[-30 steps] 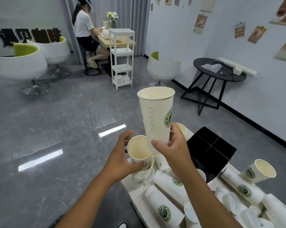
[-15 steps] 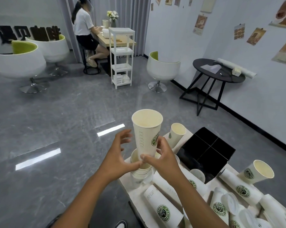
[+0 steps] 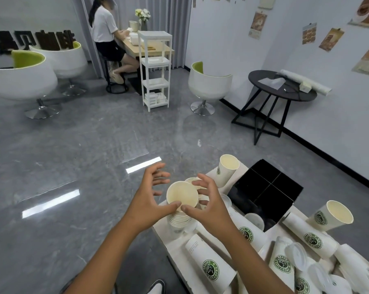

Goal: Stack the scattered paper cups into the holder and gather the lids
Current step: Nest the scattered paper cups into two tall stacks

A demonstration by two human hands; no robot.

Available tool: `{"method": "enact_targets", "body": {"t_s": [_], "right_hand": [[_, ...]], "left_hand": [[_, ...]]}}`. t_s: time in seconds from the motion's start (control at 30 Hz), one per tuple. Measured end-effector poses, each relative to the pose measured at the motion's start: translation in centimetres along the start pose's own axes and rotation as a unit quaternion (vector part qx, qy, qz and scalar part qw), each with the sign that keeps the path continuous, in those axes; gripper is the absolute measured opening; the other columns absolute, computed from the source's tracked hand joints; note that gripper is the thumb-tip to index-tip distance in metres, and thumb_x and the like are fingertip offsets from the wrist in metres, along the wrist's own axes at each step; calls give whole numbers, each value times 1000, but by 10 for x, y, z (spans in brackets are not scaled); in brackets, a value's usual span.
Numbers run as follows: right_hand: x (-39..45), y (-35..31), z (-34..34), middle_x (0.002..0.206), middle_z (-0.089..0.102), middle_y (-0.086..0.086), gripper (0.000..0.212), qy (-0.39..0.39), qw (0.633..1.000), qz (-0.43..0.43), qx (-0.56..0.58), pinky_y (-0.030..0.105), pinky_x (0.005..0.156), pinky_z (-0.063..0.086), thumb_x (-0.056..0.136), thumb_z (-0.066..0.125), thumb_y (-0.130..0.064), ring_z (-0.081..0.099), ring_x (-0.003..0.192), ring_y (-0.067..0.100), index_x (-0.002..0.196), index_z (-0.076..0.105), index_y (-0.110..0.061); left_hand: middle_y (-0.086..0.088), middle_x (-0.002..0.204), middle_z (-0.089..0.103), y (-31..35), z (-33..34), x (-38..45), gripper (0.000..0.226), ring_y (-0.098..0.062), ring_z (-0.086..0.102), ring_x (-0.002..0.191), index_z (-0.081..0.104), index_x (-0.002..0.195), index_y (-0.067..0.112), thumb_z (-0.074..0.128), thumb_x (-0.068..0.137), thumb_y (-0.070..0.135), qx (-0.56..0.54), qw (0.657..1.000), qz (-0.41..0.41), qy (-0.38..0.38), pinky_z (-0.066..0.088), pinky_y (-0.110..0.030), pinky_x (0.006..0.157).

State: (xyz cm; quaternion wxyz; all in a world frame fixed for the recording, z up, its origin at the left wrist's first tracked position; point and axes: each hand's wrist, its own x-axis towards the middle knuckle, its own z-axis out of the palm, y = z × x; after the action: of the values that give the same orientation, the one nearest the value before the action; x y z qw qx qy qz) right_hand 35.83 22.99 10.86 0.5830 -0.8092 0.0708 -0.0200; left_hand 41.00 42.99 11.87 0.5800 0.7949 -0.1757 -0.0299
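A stack of white paper cups point(image 3: 179, 220) stands at the near left corner of the white table point(image 3: 172, 244). A tall cup point(image 3: 182, 195) sits nested in its top, mouth up. My left hand point(image 3: 148, 201) and my right hand point(image 3: 210, 201) flank that cup with fingers spread wide. Both thumbs touch its near rim. The black divided holder point(image 3: 264, 193) lies to the right, its compartments dark. Several logo cups lie scattered, one point(image 3: 211, 265) near the front edge. Translucent lids point(image 3: 297, 256) rest among the cups at the right.
Two cups lean with open mouths, one point(image 3: 228, 169) at the table's far corner and one point(image 3: 332, 216) right of the holder. Beyond lie a grey floor, a white shelf unit point(image 3: 156, 68), a white chair point(image 3: 209, 85), a black round table point(image 3: 282, 90) and a seated person point(image 3: 107, 39).
My right hand lowered the tall cup from head height into the stack. Both hands then spread their fingers around it, the left having let go of the stack's side.
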Motion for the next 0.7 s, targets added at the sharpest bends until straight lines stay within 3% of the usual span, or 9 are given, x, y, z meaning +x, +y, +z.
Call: {"method": "enact_targets", "body": {"t_s": [0.2,0.3,0.43,0.5,0.6,0.7], "right_hand": [[-22,11,-16,140,50,-29,90,28,999,-11,-18,19,99,44,76,90,-27,52,124,-3,144,36,-48],[-55,31,-41,138,55,-26,81,92,996,16,6,28,100,50,77,87,-25,57,120,1,142,43,-44],[-110,63,-84,132,61,-22,72,184,980,67,25,35,94,56,77,84,-26,63,113,6,137,50,-44],[-137,76,-100,128,63,-19,67,225,970,88,34,36,89,60,81,84,-16,66,108,10,134,52,-41],[-176,92,-113,125,64,-12,65,281,952,112,50,36,85,61,84,82,-7,68,101,14,133,54,-37],[-212,109,-117,121,66,-9,63,349,924,137,77,31,81,60,79,86,-13,69,96,13,131,58,-36]], "left_hand": [[27,129,58,6,3,-1,95,-5,58,126,43,141,41,96,63,34,26,1000,18,2,53,-34,100],[23,132,59,19,21,-1,83,-4,58,126,50,133,41,97,68,20,35,998,48,-14,50,-31,101],[19,129,61,35,68,-1,69,-7,58,125,55,127,41,92,73,19,39,991,100,-80,48,-20,98],[19,128,60,36,93,-4,64,-8,58,124,57,128,38,90,76,20,36,986,112,-121,47,-15,96],[23,125,58,37,131,-14,59,-5,58,122,58,126,38,89,80,18,34,974,123,-188,47,-15,95],[23,124,58,39,167,-26,48,-3,58,120,60,122,37,85,82,27,36,958,135,-251,47,-14,94]]}}
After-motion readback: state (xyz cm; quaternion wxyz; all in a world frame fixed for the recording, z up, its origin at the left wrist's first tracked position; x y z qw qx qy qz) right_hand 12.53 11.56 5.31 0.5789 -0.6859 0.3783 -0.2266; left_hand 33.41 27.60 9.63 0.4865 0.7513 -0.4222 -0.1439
